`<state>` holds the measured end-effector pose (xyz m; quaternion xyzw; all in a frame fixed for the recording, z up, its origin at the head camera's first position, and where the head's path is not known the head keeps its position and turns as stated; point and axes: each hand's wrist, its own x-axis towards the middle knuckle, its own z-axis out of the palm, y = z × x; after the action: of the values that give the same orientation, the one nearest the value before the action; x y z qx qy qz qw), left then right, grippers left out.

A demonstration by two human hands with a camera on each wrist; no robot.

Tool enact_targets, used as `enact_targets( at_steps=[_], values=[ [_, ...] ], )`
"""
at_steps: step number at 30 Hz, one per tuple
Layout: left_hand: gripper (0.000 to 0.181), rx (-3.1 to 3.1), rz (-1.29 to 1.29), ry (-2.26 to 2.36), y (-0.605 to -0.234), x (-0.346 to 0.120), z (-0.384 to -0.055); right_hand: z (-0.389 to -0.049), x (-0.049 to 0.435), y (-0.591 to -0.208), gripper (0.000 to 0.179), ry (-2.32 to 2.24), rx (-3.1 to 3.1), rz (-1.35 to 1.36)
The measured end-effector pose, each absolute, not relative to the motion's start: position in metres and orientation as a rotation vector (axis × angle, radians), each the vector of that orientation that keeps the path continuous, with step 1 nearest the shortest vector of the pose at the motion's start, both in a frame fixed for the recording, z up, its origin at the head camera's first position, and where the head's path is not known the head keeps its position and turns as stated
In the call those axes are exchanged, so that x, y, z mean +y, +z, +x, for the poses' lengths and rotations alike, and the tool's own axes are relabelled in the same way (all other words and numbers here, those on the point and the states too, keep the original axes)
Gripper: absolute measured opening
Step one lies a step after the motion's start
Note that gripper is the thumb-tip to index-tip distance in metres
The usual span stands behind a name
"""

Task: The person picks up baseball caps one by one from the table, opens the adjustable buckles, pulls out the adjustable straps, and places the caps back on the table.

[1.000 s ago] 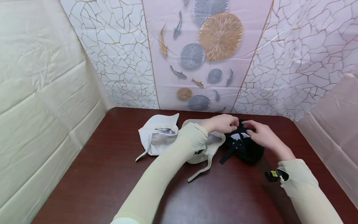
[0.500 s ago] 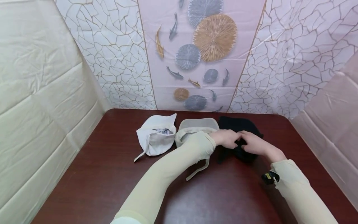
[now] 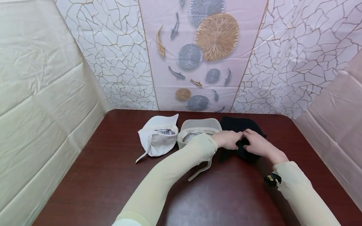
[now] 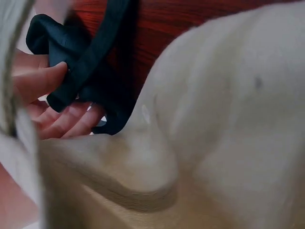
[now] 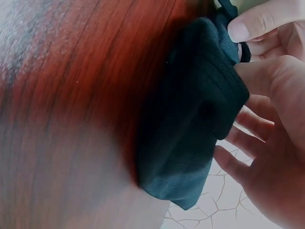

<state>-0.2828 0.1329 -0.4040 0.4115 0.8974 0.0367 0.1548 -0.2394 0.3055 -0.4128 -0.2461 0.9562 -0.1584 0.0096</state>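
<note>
Left hand (image 3: 228, 140) and right hand (image 3: 258, 143) had shifted toward the near side of the black cap (image 3: 240, 123), beside the beige cap (image 3: 201, 123); the left pinched the black strap (image 4: 96, 52), the right touched cloth, grip undetermined. Strap handling, apparently under way, seemed to call for a steady pinch; lettering (image 3: 167, 132) inside the white cap (image 3: 150, 126) was illegible.

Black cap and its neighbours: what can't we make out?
Head: parts of the black cap, behind the left hand and right hand.
Head: part of the beige cap, behind the left sleeve.
Head: print on the white cap, too small to read.
Left wrist: rest of the dark strap, cut off by the top edge.
</note>
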Motion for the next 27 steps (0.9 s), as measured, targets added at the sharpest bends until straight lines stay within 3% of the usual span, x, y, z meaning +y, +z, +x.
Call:
enact_targets(
  at_steps=[6,13,21,27],
  values=[
    [0.04,2.604,1.201,0.361,-0.404,0.13,-0.287,-0.235,0.311,-0.406,0.028,-0.476,3.087,-0.663],
    [0.034,2.598,1.285,0.526,-0.376,0.127,-0.282,-0.222,0.322,-0.373,0.03,-0.542,3.147,-0.629],
    [0.031,2.538,1.44,0.597,-0.356,0.117,-0.27,-0.196,0.322,-0.345,0.03,-0.541,3.186,-0.738],
    [0.032,2.452,1.587,0.58,-0.361,0.1,-0.244,-0.159,0.314,-0.351,0.034,-0.513,3.2,-0.915]
  ],
)
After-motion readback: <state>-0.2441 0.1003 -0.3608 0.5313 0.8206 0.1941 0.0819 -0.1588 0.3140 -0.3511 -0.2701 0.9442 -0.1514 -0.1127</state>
